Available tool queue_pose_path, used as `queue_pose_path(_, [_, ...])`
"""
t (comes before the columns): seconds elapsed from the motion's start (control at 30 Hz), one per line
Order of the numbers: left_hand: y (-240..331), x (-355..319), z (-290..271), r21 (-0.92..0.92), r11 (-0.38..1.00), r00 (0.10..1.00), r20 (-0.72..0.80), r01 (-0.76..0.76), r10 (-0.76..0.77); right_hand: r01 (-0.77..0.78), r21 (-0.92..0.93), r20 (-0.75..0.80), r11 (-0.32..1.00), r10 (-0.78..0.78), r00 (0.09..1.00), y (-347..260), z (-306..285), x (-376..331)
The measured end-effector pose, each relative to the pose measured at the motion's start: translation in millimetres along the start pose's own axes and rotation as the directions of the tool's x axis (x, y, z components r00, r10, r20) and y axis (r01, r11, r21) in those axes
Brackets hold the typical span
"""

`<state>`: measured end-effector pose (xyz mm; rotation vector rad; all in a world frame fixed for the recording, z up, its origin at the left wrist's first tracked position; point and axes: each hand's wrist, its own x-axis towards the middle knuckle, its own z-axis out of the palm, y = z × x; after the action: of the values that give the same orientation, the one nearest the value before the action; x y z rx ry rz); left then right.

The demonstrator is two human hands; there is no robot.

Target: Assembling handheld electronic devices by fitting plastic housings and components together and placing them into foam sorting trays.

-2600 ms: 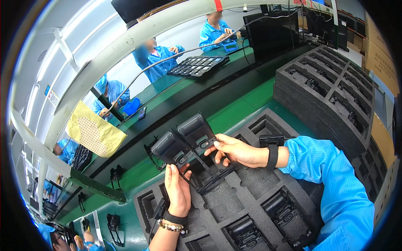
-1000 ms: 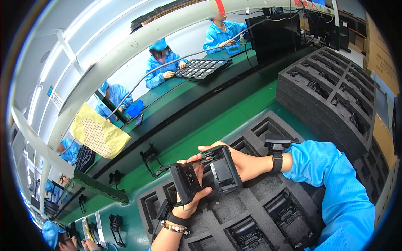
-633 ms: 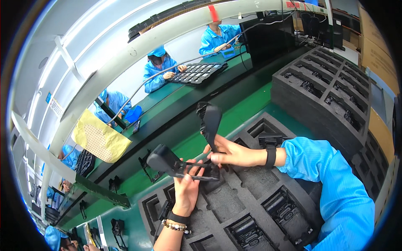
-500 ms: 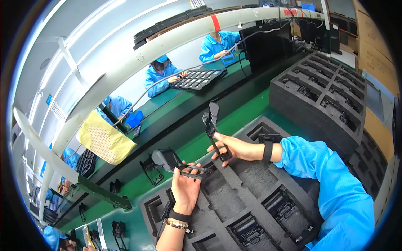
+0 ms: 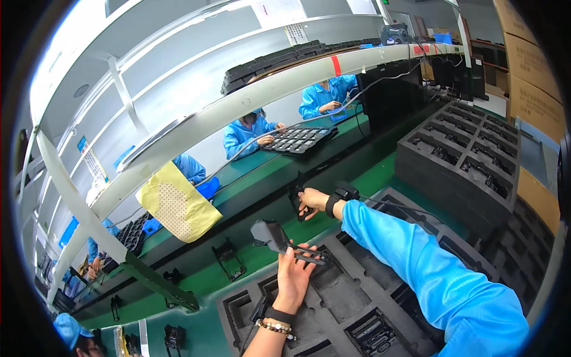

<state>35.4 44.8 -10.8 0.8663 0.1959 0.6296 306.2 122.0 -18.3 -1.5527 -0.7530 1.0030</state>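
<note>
My left hand [image 5: 293,277] holds a dark grey device with a thin flat bracket [image 5: 279,239] above the black foam tray [image 5: 333,297] in front of me. My right hand [image 5: 310,201], in a blue sleeve with a black wrist strap, reaches forward to the green conveyor and grips a second black device [image 5: 295,196] standing on edge there. The two hands are well apart.
A tall stack of black foam trays [image 5: 470,149] stands at the right. Black metal brackets [image 5: 228,257] lie on the green belt [image 5: 250,196]. A yellow perforated sheet [image 5: 177,203] hangs from the white shelf frame. Workers in blue coats [image 5: 250,132] sit across the line at a parts tray.
Both devices were held together over the foam tray. My right hand has carried one forward to the green belt, while my left hand stays back with the other; the view has tilted up.
</note>
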Motion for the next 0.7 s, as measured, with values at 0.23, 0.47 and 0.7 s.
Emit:
queue_pose_path(0.23, [-1.0, 0.9, 4.7, 0.015, 1.000, 1.000, 0.009, 0.001, -0.001, -0.131, -0.723, -0.311, 0.679, -0.150, 0.939, 15.1, -22.8, -0.4])
queue_pose_path(0.47, [-1.9, 1.9, 0.5, 0.048, 0.995, 0.990, -0.105, -0.089, 0.093, 0.574, -0.659, 0.298, 0.486, -0.532, 0.792, -40.4, 7.6, -154.1])
queue_pose_path(0.7, [-1.6, -1.4, 8.1, 0.155, 0.980, 0.985, -0.097, -0.127, 0.144, 0.686, -0.715, 0.559, -0.133, -0.698, 0.447, 7.0, 2.2, -244.9])
